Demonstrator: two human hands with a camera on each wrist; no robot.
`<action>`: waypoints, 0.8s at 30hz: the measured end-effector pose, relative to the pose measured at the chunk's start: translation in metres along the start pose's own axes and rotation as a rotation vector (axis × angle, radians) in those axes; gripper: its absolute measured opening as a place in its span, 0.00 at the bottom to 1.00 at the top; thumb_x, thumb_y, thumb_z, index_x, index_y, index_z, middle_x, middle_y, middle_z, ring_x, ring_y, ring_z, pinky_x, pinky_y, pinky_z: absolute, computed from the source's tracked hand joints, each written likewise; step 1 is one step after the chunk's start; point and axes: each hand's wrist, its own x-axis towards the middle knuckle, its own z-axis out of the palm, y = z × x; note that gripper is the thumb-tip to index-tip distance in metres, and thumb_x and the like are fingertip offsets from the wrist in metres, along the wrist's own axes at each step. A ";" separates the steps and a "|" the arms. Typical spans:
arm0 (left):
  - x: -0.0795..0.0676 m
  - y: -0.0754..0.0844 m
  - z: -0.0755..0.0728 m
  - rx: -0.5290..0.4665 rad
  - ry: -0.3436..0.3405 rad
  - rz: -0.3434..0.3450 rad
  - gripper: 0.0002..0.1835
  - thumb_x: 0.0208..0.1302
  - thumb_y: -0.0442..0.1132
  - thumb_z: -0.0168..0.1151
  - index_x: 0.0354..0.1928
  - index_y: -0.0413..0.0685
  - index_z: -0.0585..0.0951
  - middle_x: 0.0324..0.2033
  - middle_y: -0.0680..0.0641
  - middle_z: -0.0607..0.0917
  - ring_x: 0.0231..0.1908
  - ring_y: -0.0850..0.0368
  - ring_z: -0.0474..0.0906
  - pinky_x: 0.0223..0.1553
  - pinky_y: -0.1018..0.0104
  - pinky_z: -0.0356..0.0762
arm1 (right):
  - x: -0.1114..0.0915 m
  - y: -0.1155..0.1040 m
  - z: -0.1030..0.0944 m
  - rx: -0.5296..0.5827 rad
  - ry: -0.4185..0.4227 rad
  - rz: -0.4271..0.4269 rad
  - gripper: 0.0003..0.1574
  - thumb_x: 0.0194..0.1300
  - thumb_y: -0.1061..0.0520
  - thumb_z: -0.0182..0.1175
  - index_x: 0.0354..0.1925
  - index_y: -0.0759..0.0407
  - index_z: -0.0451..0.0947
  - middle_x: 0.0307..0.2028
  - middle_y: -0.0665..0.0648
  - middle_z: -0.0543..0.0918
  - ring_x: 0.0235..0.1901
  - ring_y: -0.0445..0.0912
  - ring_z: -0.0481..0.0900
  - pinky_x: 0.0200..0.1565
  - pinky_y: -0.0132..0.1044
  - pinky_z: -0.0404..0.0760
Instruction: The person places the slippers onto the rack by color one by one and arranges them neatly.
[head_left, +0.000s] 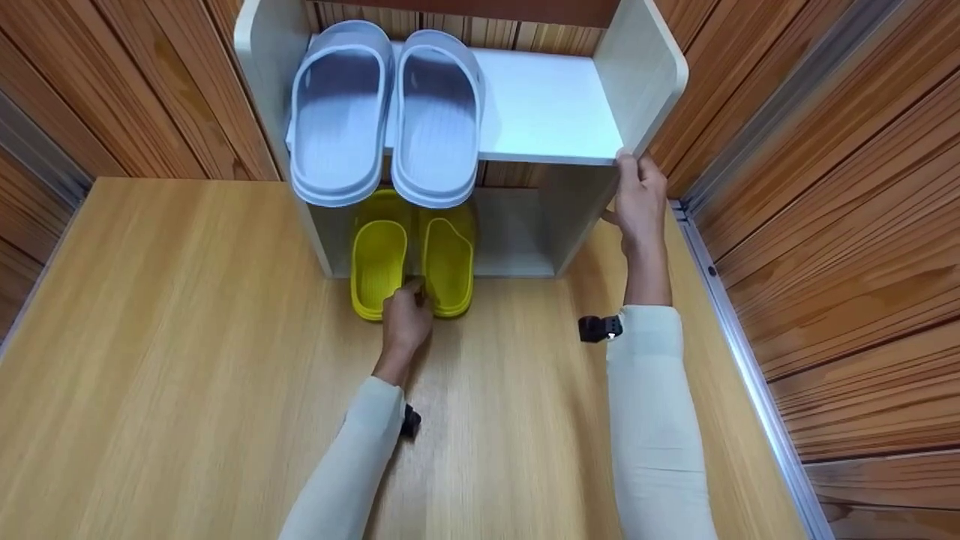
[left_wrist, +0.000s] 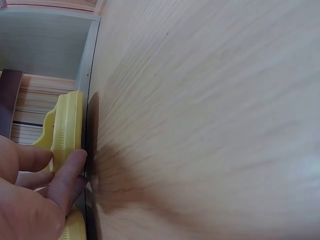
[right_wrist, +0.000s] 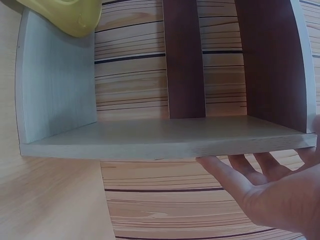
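A pair of yellow slippers (head_left: 448,270) sits in the lower compartment of a pale shoe rack (head_left: 547,101), heel ends jutting past its front edge. My left hand (head_left: 407,315) pinches at the heels where the two meet. From the left wrist view, thumb and a fingertip span the side of one yellow slipper (left_wrist: 68,127); part of that hold is hidden. Above, a pair of light grey slippers (head_left: 439,112) fills the left of the upper shelf. At the rack's right side panel (right_wrist: 160,149), my right hand (head_left: 641,199) rests its fingers, fairly straight, against the outer face.
The rack stands on a wood-grain surface (head_left: 187,360) against a plank-patterned wall (head_left: 135,82). A metal rail (head_left: 739,352) runs along the right edge. A dark brown board (right_wrist: 185,60) crosses the rack's back. Each wrist carries a black camera (head_left: 600,328).
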 end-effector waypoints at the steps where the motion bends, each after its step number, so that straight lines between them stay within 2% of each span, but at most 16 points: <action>1: 0.000 0.000 0.000 0.000 -0.002 0.003 0.15 0.68 0.25 0.59 0.55 0.32 0.82 0.39 0.39 0.84 0.35 0.50 0.75 0.38 0.56 0.76 | 0.000 0.001 0.000 -0.002 0.001 0.001 0.32 0.78 0.42 0.48 0.71 0.54 0.68 0.68 0.61 0.67 0.68 0.58 0.63 0.59 0.71 0.68; 6: -0.004 -0.002 -0.002 -0.002 -0.025 0.002 0.08 0.69 0.26 0.59 0.46 0.33 0.83 0.32 0.43 0.79 0.32 0.51 0.72 0.33 0.60 0.70 | -0.003 0.003 0.001 -0.005 0.001 0.001 0.32 0.78 0.43 0.48 0.71 0.55 0.67 0.68 0.62 0.66 0.68 0.58 0.63 0.60 0.71 0.68; 9: -0.005 -0.001 -0.004 0.004 -0.050 -0.005 0.06 0.70 0.28 0.59 0.45 0.34 0.82 0.29 0.45 0.75 0.31 0.52 0.71 0.32 0.61 0.67 | -0.004 0.004 -0.001 -0.014 -0.019 -0.006 0.31 0.78 0.43 0.47 0.71 0.56 0.68 0.68 0.62 0.67 0.68 0.58 0.64 0.60 0.70 0.69; 11: -0.006 0.000 -0.007 0.014 -0.059 0.005 0.08 0.70 0.29 0.60 0.48 0.33 0.82 0.29 0.44 0.76 0.31 0.51 0.71 0.31 0.60 0.68 | -0.003 0.004 -0.003 -0.029 -0.037 -0.022 0.31 0.79 0.42 0.47 0.70 0.56 0.68 0.67 0.63 0.68 0.68 0.60 0.65 0.59 0.69 0.70; 16: -0.007 0.005 -0.014 0.029 -0.062 0.028 0.15 0.69 0.29 0.61 0.56 0.34 0.82 0.35 0.41 0.83 0.34 0.49 0.74 0.38 0.55 0.75 | -0.006 0.014 -0.010 -0.095 -0.059 -0.072 0.33 0.78 0.39 0.47 0.70 0.57 0.68 0.68 0.65 0.68 0.67 0.62 0.67 0.58 0.67 0.73; 19: -0.009 0.009 -0.019 0.036 -0.090 0.020 0.14 0.68 0.29 0.61 0.55 0.35 0.82 0.37 0.41 0.84 0.36 0.50 0.74 0.40 0.55 0.75 | -0.012 0.028 -0.013 -0.118 -0.065 -0.052 0.38 0.78 0.37 0.47 0.75 0.54 0.62 0.72 0.65 0.65 0.68 0.63 0.68 0.59 0.66 0.72; 21: -0.010 0.013 -0.023 0.033 -0.123 0.005 0.16 0.69 0.30 0.61 0.57 0.35 0.81 0.41 0.40 0.84 0.36 0.50 0.73 0.40 0.55 0.74 | -0.017 0.038 -0.015 -0.132 -0.079 -0.025 0.42 0.78 0.36 0.45 0.80 0.52 0.53 0.75 0.63 0.61 0.69 0.62 0.67 0.61 0.64 0.72; 24: -0.012 0.020 -0.029 0.025 -0.174 -0.012 0.23 0.71 0.32 0.60 0.66 0.34 0.75 0.54 0.38 0.83 0.42 0.51 0.76 0.48 0.56 0.77 | -0.024 0.049 -0.017 -0.148 -0.091 -0.003 0.43 0.78 0.36 0.45 0.81 0.50 0.48 0.77 0.61 0.59 0.67 0.61 0.70 0.62 0.63 0.72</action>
